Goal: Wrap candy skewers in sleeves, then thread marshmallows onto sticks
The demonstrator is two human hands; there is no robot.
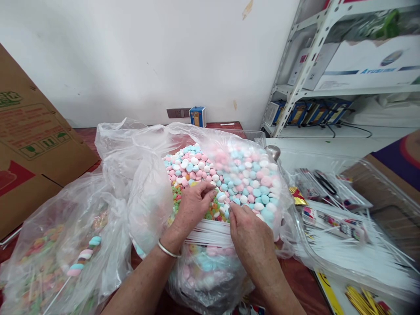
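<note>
My left hand (193,202), with a bangle at the wrist, reaches over an open clear plastic bag (144,175). Its thumb and fingers are pinched together; what they hold, if anything, is hidden. Opposite it, my right hand (252,234) is closed, fingertips together beside pale candies; I cannot make out what is in them. Pink, blue and white marshmallow candies (244,179) fill the bag. Green and orange ring gummies (210,212) show between the hands. A bundle of white sticks (208,232) lies across the bag's front, below the hands.
At left, a candy skewer (85,254) rests on another plastic bag (111,218) by a cardboard box (36,153). At right, a clear tray (303,245) holds white sticks, scissors (324,181) and gold ties (298,195). A metal shelf (306,70) stands behind.
</note>
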